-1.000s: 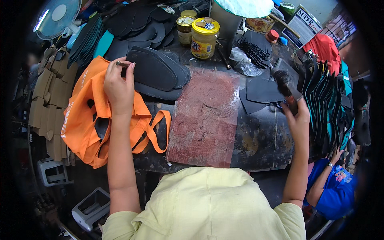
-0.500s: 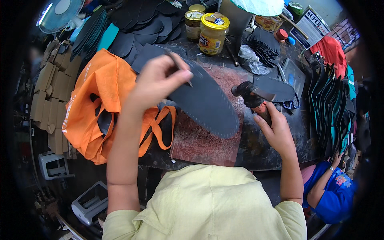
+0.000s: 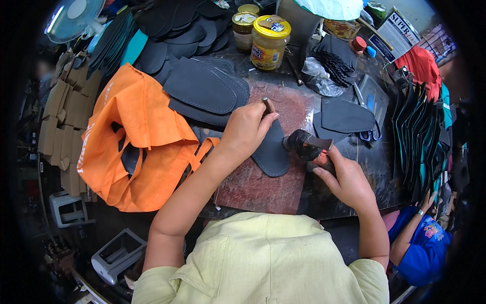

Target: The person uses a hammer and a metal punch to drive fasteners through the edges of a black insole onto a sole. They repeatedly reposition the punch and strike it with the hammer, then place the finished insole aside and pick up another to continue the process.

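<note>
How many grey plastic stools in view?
2: the nearer stool at the picture's lower left, the farther stool above it, closer to the left edge. Others may be hidden.

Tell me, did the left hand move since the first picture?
Yes, to the right: the left hand was left of the reddish board, and now it is over it.

My flat, rounded black piece (image 3: 274, 157): pale dotted edging
Also: blotchy brick-red rectangular sheet (image 3: 258, 195), plus one loud orange fabric bag (image 3: 159, 169)
</note>
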`<state>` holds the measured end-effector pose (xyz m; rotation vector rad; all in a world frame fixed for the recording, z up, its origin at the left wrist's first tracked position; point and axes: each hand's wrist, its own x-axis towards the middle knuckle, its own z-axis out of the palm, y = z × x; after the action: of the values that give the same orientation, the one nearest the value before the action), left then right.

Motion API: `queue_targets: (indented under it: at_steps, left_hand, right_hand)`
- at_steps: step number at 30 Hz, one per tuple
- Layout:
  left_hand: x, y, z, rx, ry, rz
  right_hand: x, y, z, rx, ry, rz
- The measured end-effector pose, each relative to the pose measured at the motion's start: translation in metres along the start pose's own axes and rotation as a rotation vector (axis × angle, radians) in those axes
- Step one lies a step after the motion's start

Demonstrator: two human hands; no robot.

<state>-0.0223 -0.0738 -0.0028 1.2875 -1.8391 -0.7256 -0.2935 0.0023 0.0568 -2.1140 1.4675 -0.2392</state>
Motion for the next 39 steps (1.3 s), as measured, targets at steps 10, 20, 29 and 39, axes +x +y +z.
queue_targets:
  at_steps: [10,20,29,39]
  left_hand:
    - [0.001,-0.004,0.003,0.037,-0.026,0.06]
    - [-0.004,0.006,0.005,0.184,-0.037,0.11]
    - [-0.008,0.002,0.01,0.071,0.017,0.147]
    - [-0.008,0.005,0.009,0.178,-0.013,0.187]
  right_hand:
    - [0.007,-0.005,-0.018,-0.024,0.113,-0.09]
    - [0.012,-0.023,-0.031,0.323,0.502,-0.522]
    - [0.025,-0.047,-0.041,0.01,0.211,-0.21]
    - [0.018,-0.042,-0.035,0.365,0.483,-0.468]
